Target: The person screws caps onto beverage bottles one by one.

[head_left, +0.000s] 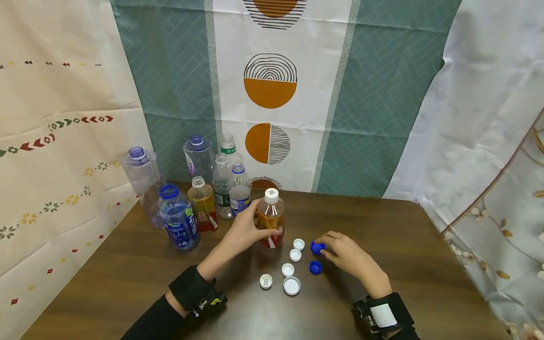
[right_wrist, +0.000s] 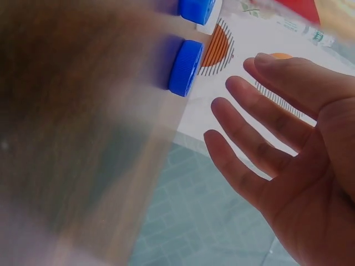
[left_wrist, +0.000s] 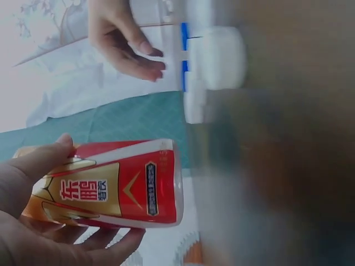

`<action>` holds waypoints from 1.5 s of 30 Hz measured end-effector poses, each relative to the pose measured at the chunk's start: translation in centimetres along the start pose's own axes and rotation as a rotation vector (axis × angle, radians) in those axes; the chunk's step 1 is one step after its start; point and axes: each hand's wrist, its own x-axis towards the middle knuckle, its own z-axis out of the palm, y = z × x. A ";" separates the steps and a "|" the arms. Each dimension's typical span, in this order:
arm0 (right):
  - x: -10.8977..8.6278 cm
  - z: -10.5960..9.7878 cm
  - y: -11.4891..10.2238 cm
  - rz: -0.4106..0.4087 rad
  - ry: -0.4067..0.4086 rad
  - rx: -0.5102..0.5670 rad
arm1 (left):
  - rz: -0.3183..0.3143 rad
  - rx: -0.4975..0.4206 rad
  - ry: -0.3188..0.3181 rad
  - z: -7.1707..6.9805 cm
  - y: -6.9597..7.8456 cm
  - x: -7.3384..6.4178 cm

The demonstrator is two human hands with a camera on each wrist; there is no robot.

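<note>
My left hand (head_left: 247, 225) grips a plastic drink bottle (head_left: 271, 215) around its side, thumb on one side and fingers on the other. The bottle stands upright with a white cap on top, and its red and gold label (left_wrist: 89, 188) faces the left wrist view. Over a blue cap (head_left: 317, 247) hovers my right hand (head_left: 346, 252), its fingers relaxed and spread. In the right wrist view those fingers (right_wrist: 244, 152) hold nothing, and a gap shows between them and the nearer blue cap (right_wrist: 186, 68). A second blue cap (head_left: 315, 267) lies just below the first.
Several white caps (head_left: 295, 255) lie loose between the hands, with a larger one (head_left: 292, 285) nearest me. Uncapped bottles cluster at the back left, including a blue one (head_left: 178, 217) and an amber one (head_left: 204, 203). Behind the wooden table (head_left: 382, 226) hangs a patterned cloth (head_left: 365, 118).
</note>
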 end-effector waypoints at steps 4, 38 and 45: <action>-0.2 -0.2 0.2 0.017 -0.018 0.009 | 0.022 0.002 0.011 1.4 1.3 2.9; -0.3 -0.9 0.5 0.018 -0.061 0.034 | -0.144 -0.045 0.169 4.7 -3.3 17.0; -0.5 -1.0 0.5 0.032 -0.082 0.046 | -0.151 -0.011 0.147 5.4 -3.8 17.2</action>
